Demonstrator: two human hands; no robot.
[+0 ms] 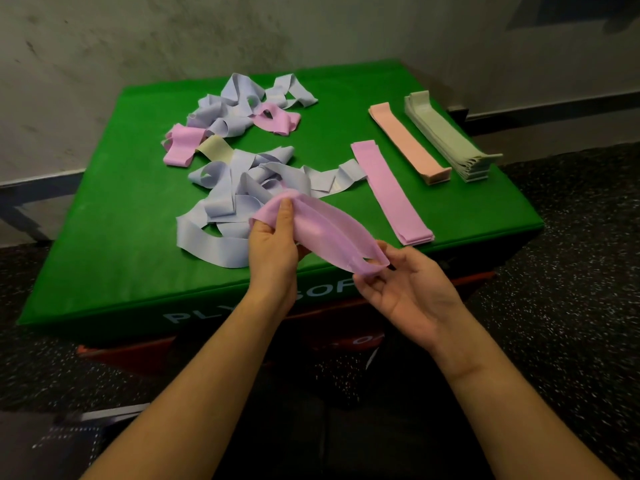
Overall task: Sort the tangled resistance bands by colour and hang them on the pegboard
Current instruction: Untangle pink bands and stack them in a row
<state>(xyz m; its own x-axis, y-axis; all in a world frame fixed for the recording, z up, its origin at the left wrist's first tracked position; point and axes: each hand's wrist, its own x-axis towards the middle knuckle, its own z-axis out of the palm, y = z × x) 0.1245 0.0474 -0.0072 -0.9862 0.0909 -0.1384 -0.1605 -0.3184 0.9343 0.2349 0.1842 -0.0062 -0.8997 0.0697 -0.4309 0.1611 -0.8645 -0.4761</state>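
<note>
Both my hands are clamped on one pink resistance band, stretched between them over the near edge of the green counter. My left hand pinches its far end, thumb on top; my right hand holds the near end, fingers curled under the loop. The hands are apart.

Hidden or unclear: the white lettering on the counter's front face is cut by my forearms, only "PL" and "SOF" legible. The red block beneath the counter is mostly hidden. No pegboard visible from the head view.

Surface and room: green padded top, dark speckled floor, stained pale wall with a dark skirting.

Count: tangle of lilac bands just beyond my left hand, number not separable; further tangle behind it with two loose pink bands and one yellowish band. On the right, three flat stacks lie side by side: pink stack, peach stack, pale green stack.
</note>
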